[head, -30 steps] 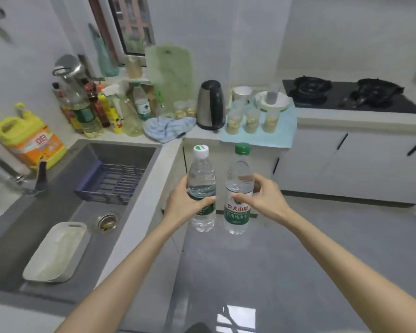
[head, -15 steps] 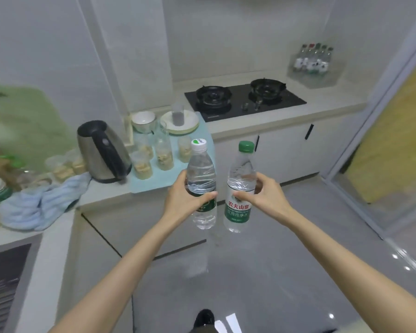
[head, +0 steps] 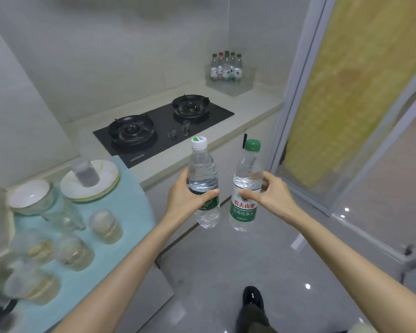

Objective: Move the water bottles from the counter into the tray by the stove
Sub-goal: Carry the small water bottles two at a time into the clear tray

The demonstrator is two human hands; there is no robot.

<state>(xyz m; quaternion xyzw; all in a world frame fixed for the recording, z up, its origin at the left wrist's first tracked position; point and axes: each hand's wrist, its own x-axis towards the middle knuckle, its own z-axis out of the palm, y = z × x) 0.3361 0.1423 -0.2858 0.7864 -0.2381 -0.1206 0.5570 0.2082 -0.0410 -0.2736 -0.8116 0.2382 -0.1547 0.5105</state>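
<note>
My left hand (head: 186, 197) grips a clear water bottle with a white cap (head: 203, 174) around its middle, upright in the air. My right hand (head: 271, 195) grips a second water bottle with a green cap and a green-and-white label (head: 245, 186), also upright. Both bottles hang side by side over the floor, in front of the counter. A clear tray (head: 235, 86) stands in the far corner of the counter, right of the black two-burner stove (head: 163, 126). Several capped water bottles (head: 226, 67) stand inside it.
A light blue mat (head: 127, 212) on the counter at left carries several upturned glasses, a bowl (head: 30, 194) and stacked plates (head: 91, 182) with a cup on top. A sliding glass door frame (head: 305, 97) stands to the right. My shoe (head: 252, 296) shows on the grey floor.
The view has swung right and closer to the stove; the kettle has left the frame and the tray is larger. Both hands still hold their bottles the same way.
</note>
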